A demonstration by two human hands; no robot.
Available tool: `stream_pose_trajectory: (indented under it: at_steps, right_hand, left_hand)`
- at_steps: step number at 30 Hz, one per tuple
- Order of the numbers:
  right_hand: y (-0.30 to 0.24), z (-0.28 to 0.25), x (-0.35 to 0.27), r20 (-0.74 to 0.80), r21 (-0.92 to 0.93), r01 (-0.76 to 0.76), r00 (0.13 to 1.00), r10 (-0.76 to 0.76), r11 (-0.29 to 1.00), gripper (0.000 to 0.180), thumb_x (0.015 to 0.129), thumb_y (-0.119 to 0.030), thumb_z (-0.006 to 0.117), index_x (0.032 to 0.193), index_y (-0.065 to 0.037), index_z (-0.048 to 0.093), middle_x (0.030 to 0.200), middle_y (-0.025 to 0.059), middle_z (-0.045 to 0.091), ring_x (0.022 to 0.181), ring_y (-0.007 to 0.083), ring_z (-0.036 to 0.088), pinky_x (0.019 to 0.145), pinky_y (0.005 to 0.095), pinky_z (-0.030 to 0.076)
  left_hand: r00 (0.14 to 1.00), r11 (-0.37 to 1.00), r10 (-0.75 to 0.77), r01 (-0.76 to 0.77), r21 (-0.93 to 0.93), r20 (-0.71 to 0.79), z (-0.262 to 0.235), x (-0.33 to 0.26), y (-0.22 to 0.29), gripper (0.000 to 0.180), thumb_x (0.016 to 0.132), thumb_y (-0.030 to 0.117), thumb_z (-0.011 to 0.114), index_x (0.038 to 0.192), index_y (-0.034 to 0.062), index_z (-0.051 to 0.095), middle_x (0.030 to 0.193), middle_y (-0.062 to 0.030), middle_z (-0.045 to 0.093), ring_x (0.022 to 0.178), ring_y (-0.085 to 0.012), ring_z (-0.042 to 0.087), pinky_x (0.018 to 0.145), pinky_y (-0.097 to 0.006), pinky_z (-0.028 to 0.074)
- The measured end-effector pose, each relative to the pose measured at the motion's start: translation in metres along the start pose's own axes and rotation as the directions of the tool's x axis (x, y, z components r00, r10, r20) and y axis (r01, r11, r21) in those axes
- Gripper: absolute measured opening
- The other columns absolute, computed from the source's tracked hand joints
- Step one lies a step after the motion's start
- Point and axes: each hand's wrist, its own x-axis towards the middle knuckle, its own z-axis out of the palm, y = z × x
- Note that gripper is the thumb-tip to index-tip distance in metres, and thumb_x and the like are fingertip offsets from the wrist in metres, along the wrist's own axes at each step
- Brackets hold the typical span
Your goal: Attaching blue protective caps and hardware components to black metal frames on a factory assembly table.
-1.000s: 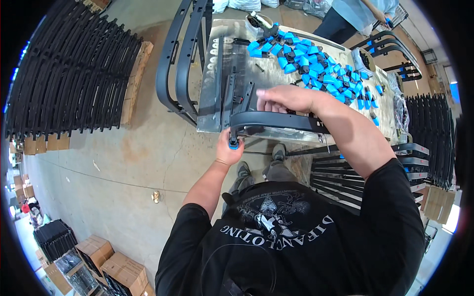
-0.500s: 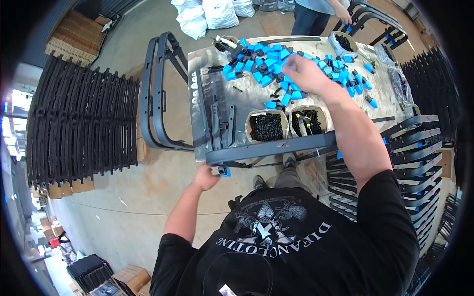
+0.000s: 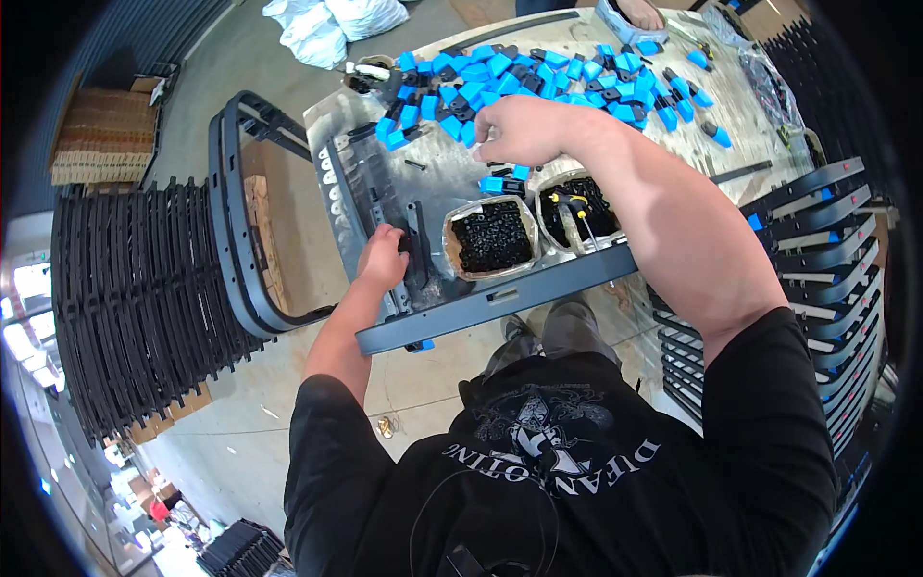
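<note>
My left hand (image 3: pixel 385 258) is closed on a dark metal bar (image 3: pixel 377 207) lying at the table's left side, beside a second dark bar (image 3: pixel 417 240). My right hand (image 3: pixel 519 132) hovers at the near edge of a heap of blue and black plastic pieces (image 3: pixel 471 91), its fingers curled together; what they hold, if anything, is hidden. Across the table's near edge, in front of me, lies a dark grey metal frame (image 3: pixel 500 296). Beyond it stand a container of small black parts (image 3: pixel 490 236) and another container (image 3: pixel 598 204) with a yellow-and-black-handled screwdriver (image 3: pixel 569 204) on top.
A curved dark frame (image 3: pixel 226 212) stands left of the table, with stacked black frames (image 3: pixel 135 298) farther left. More curved frames (image 3: pixel 817 260) are stacked at the right. White sacks (image 3: pixel 312 29) lie on the floor behind. Another person's hand (image 3: pixel 641 13) is over a far container.
My left hand has moved from the frame's left end onto the dark bars. My right hand has shifted left and nearer to me. The view has shifted, and the near frame now appears tilted.
</note>
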Motion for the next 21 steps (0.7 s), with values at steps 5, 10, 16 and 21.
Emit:
stream_pose_trajectory:
  at_steps: [5,10,16,21]
  right_hand:
    - [-0.011,-0.004,0.000,0.095,-0.006,0.015,0.995,-0.014,1.000,0.045,0.089,-0.039,0.069,0.117,-0.004,0.069,0.112,0.0192,0.071,0.107,0.0336,0.067,0.092,0.0425,0.052]
    - [-0.006,-0.008,0.000,0.100,-0.032,0.012,0.995,-0.009,0.999,0.045,0.090,-0.039,0.068,0.119,-0.005,0.069,0.114,0.0192,0.070,0.110,0.0335,0.066,0.095,0.0424,0.051]
    - [-0.015,-0.011,-0.009,0.126,-0.031,-0.018,0.992,0.022,0.999,0.047,0.089,-0.040,0.069,0.121,-0.006,0.068,0.113,0.0177,0.072,0.108,0.0317,0.067,0.091,0.0423,0.052]
    - [0.005,0.001,0.009,0.136,-0.051,-0.043,0.989,0.050,0.998,0.047,0.089,-0.042,0.070,0.121,-0.007,0.069,0.114,0.0169,0.071,0.108,0.0313,0.067,0.091,0.0422,0.052]
  left_hand:
    - [1.000,1.000,0.030,-0.030,-0.008,-0.007,0.001,0.000,-0.013,0.037,0.081,0.012,0.076,0.116,0.0041,0.065,0.114,-0.0127,0.064,0.104,-0.0322,0.065,0.089,-0.041,0.053]
    - [0.979,0.794,-0.156,0.047,-0.606,-0.129,-0.058,-0.031,0.030,0.035,0.083,0.005,0.075,0.118,0.0061,0.068,0.081,-0.0049,0.066,0.075,-0.0147,0.064,0.071,-0.031,0.051]
    - [0.981,0.649,-0.021,-0.133,-0.749,-0.193,-0.182,-0.114,0.131,0.027,0.085,0.000,0.075,0.111,0.0024,0.070,0.096,-0.0035,0.071,0.083,-0.0084,0.064,0.075,-0.024,0.052]
    - [0.851,0.669,0.219,-0.487,-0.561,-0.478,-0.177,-0.155,0.213,0.016,0.082,0.002,0.078,0.098,0.0019,0.071,0.095,-0.0099,0.073,0.084,-0.0183,0.070,0.076,-0.030,0.056]
